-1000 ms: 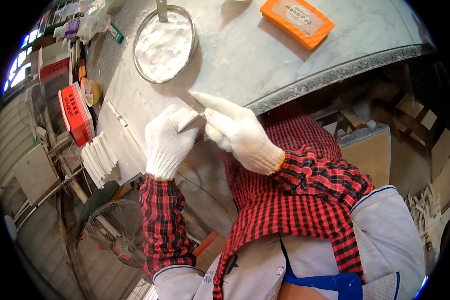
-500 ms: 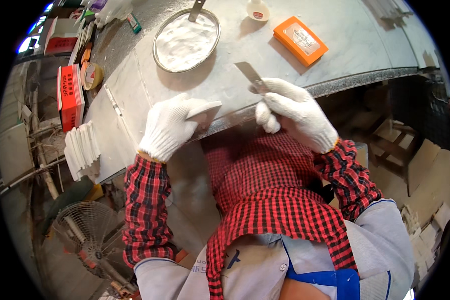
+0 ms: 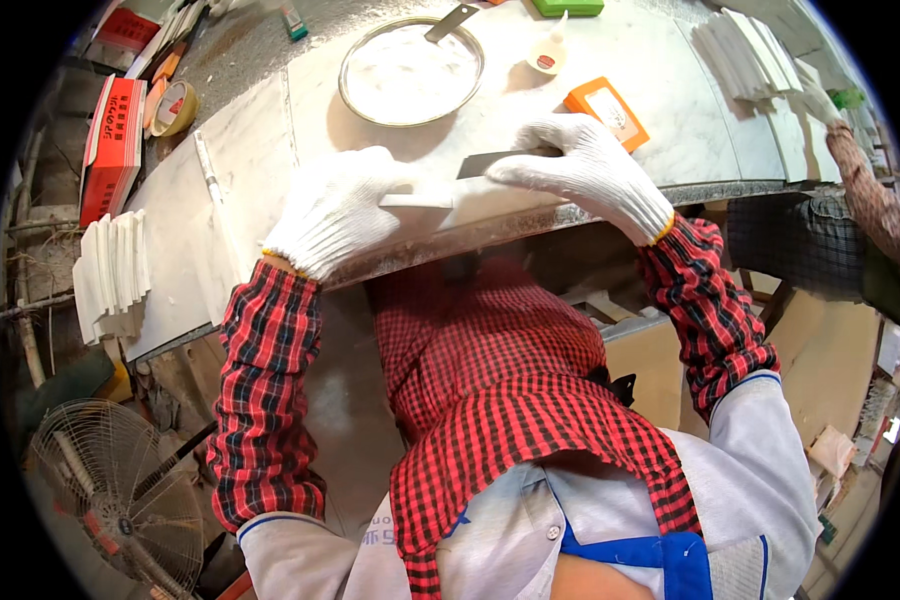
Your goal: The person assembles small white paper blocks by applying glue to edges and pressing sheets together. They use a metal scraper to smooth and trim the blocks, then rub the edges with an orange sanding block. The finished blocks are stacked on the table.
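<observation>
My left hand (image 3: 332,208), in a white knit glove, is closed on a thin flat white piece (image 3: 417,200) that juts to the right over the table's front edge. My right hand (image 3: 590,168), gloved likewise, grips a flat metal scraper (image 3: 478,164), its blade pointing left just above that piece's right end. Whether blade and piece touch, I cannot tell. Beyond my hands stands a round bowl (image 3: 412,123) of white powder or paste (image 3: 405,70), with a second metal blade (image 3: 452,22) leaning out over its far rim.
Right of the bowl are a small white bottle (image 3: 546,59), an orange box (image 3: 610,112) and a green block (image 3: 568,6). Stacked white strips stand left (image 3: 110,275) and far right (image 3: 745,55). A red box (image 3: 110,150), tape roll (image 3: 174,108) and fan (image 3: 115,505) are left; another person's arm (image 3: 860,175), right.
The scraper has swung down and left to the white piece, and my hands are closer together. The view has shifted, bringing another person's arm and the right-hand strips into sight.
</observation>
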`<state>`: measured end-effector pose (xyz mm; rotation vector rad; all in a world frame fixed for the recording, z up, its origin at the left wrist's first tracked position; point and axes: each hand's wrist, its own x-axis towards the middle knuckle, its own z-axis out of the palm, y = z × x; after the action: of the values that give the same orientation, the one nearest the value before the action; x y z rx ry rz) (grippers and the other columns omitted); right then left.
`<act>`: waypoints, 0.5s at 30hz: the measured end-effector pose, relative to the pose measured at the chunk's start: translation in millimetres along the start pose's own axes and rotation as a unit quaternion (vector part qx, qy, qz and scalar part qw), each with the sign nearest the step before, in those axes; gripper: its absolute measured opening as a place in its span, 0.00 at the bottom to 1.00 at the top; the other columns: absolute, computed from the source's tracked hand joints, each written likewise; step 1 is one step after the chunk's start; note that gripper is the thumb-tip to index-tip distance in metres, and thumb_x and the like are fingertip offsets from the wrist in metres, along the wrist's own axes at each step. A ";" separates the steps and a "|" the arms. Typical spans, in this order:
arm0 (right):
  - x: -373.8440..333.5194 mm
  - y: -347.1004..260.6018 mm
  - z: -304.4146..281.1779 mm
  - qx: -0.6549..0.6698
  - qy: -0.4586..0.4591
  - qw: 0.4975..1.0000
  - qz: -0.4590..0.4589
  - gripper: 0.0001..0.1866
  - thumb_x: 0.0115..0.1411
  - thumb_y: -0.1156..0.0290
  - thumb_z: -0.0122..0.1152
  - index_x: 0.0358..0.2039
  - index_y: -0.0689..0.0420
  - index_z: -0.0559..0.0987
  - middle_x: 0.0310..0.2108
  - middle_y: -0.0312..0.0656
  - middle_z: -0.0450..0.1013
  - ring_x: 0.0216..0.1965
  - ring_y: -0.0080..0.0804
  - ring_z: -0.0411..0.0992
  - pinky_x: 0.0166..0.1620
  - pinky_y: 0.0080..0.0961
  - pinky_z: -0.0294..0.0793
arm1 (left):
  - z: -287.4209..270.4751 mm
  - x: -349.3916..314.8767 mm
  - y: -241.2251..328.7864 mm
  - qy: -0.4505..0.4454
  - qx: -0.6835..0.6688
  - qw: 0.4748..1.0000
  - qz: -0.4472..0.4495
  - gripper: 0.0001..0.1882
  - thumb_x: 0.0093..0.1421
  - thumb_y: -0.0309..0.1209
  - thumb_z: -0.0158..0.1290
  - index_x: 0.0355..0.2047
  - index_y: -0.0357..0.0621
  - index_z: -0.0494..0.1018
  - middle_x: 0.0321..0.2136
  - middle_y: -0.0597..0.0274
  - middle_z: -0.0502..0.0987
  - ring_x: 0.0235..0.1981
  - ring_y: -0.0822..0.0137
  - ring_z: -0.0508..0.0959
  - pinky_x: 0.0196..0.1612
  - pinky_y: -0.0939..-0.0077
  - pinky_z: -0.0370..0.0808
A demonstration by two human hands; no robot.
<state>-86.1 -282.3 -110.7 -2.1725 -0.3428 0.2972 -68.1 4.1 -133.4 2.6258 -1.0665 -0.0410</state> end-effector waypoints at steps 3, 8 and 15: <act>22.5 -0.2 -0.7 -0.064 -0.058 0.992 -0.093 0.21 0.63 0.52 0.69 0.35 0.61 0.83 0.27 0.37 0.73 0.30 0.23 0.69 0.35 0.24 0.69 | 6.2 -9.0 -8.9 0.023 0.019 0.999 -0.028 0.13 0.54 0.35 0.63 0.41 0.58 0.85 0.30 0.61 0.81 0.32 0.56 0.82 0.35 0.64 0.78; 51.9 2.2 13.4 -0.039 -0.109 0.990 -0.086 0.18 0.67 0.56 0.64 0.39 0.60 0.85 0.28 0.39 0.79 0.31 0.26 0.76 0.37 0.26 0.75 | 13.2 -4.7 -15.6 0.003 0.036 0.999 -0.035 0.07 0.54 0.38 0.64 0.32 0.53 0.84 0.25 0.60 0.80 0.28 0.55 0.81 0.32 0.62 0.77; 66.9 3.0 26.3 -0.066 -0.160 0.971 -0.163 0.15 0.69 0.60 0.63 0.36 0.60 0.84 0.26 0.39 0.78 0.28 0.25 0.75 0.36 0.26 0.75 | 13.9 -8.4 -12.3 0.039 0.031 0.998 -0.039 0.08 0.54 0.36 0.64 0.29 0.47 0.79 0.24 0.59 0.80 0.27 0.56 0.80 0.32 0.64 0.77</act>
<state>-32.0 -241.0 -134.1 -2.1515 -0.9144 0.4487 -67.8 14.5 -150.9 2.7004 -0.9535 0.0779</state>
